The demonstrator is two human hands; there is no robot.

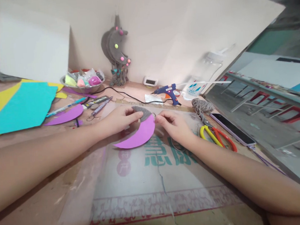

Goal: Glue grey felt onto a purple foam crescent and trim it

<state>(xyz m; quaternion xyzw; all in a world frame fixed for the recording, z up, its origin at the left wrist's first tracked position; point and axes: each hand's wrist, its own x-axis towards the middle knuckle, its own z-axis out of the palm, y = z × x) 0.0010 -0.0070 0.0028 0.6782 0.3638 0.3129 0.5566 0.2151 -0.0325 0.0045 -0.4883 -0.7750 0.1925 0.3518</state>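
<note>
A purple crescent [141, 133], its upper end wrapped in grey yarn [142, 112], is held above a printed plastic sheet [134, 189]. My left hand [118, 121] pinches the wrapped end between thumb and fingers. At the crescent's right edge my right hand [173, 124] has its fingertips closed on a strand of grey yarn. A loop of that yarn shows under the right wrist. The ball of grey yarn [202, 105] lies to the right, beyond my right hand.
Yellow-and-orange-handled scissors [217, 136] and a phone [232, 129] lie at right. A blue glue gun [169, 90], white timer [150, 81] and clear bottle [201, 73] stand behind. Coloured sheets [23, 107], pens and a bowl [82, 83] are at left. A decorated moon [116, 46] hangs behind.
</note>
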